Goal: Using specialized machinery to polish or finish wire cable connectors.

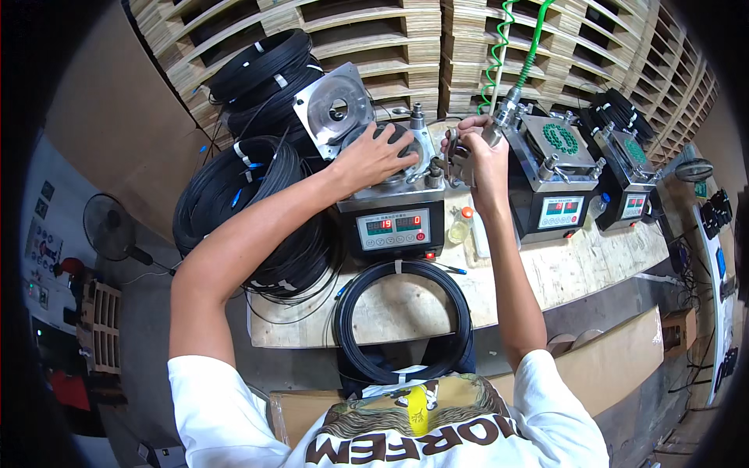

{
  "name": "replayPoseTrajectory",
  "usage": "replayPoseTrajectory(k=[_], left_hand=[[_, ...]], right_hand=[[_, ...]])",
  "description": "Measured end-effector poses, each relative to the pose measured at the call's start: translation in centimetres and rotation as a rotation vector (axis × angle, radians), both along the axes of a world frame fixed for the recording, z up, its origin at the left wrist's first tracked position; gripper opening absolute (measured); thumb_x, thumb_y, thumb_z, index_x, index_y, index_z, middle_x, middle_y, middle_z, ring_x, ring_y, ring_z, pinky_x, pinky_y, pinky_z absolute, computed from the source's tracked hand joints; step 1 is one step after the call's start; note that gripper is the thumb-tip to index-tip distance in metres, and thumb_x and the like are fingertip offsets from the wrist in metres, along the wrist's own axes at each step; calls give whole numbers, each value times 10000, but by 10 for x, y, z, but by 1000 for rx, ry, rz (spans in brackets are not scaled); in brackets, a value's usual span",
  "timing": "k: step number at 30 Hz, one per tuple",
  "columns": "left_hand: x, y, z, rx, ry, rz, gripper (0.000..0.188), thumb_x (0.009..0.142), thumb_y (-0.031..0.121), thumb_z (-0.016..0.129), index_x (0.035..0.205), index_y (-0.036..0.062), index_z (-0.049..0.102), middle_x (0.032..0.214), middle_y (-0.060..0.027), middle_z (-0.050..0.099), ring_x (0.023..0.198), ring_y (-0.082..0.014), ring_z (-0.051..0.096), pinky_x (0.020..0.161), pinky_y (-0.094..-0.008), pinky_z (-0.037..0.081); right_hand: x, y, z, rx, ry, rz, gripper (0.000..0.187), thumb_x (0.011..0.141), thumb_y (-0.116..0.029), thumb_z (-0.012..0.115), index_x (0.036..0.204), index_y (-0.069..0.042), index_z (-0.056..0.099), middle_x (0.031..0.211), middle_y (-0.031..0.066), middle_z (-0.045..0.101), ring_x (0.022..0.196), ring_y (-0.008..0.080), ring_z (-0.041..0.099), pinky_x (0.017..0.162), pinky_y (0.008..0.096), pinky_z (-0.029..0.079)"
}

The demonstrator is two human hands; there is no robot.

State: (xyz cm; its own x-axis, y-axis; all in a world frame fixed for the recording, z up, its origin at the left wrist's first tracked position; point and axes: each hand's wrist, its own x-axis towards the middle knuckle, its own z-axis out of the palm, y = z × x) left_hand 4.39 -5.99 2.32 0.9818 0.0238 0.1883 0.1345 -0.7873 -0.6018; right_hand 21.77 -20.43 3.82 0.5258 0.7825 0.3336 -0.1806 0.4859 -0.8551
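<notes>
My left hand [374,158] lies with fingers spread over a dark round disc [388,139] in the top of the nearest polishing machine [394,226]. The palm hides much of that disc. Behind it, a square metal plate with a round centre [331,105] leans up at the machine's left. My right hand [487,160] is closed around a metal air gun [452,148], just right of the machine. A green hose [531,58] runs up from its metal fitting [508,108].
Coiled black cables [265,183] are stacked at left; another coil [402,320] hangs at the front edge of the wooden table [546,273]. Two similar machines [555,183] stand at right. A small bottle with an orange cap [460,226] sits between. Pallets [374,47] rise behind.
</notes>
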Motion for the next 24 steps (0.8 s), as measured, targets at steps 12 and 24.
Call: replayPoseTrajectory(k=[12,24], left_hand=[[-33,-5,16,-531,-293,277,394,929,59,507,1306,167,539,1153,-230,595,888,-444,668,731,-506,561],[-43,-3,-12,-766,-993,380,391,958,59,493,1339,-24,463,772,-312,637,747,-477,645,637,-553,503]], right_hand=[[-22,4,-3,21,89,-12,120,896,-43,492,990,-8,557,780,102,651,673,153,647,597,266,525],[-100,53,-30,71,31,-118,37,869,8,515,859,-9,545,698,60,600,595,113,559,542,257,437]])
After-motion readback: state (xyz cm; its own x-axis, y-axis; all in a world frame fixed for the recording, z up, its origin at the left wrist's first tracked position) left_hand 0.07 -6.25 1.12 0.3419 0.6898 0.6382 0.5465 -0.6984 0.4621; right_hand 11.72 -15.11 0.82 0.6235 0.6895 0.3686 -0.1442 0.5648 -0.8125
